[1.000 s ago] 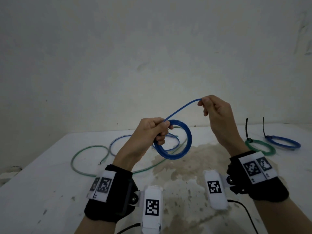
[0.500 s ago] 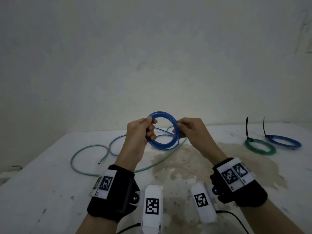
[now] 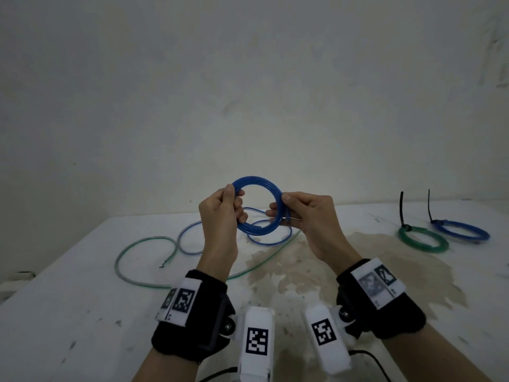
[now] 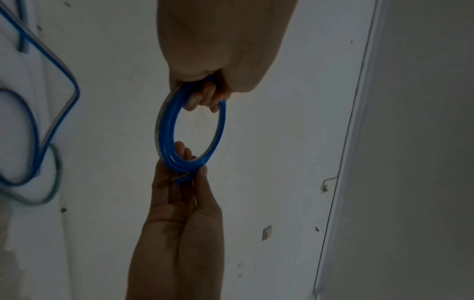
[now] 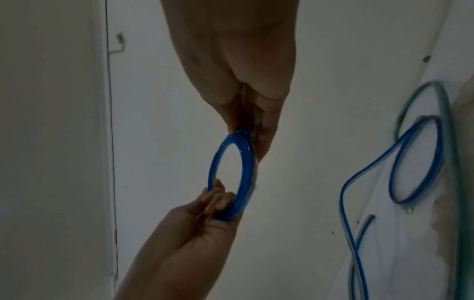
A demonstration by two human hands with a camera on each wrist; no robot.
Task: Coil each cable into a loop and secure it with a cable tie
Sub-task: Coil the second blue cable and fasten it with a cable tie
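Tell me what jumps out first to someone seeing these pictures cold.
A bright blue cable coil held up in mid-air over the table, the left hand gripping one side and the right hand pinching the other. Off to the right lie two finished coils, a green one and a blue one, each with a black tie sticking up. Loose green and blue cables sprawl behind the hands.

Blue coiled cable point(image 3: 259, 205): smooth, glossy plastic sheath. Loose green cable point(image 3: 143, 244): translucent plastic, slight sheen. Black cable ties point(image 3: 402, 209): matt plastic strips. White table top point(image 3: 82, 312): matt, scuffed, with a rough brown stain. Black wrist straps point(image 3: 190, 337): matt cloth. White wall point(image 3: 248, 92): matt paint.
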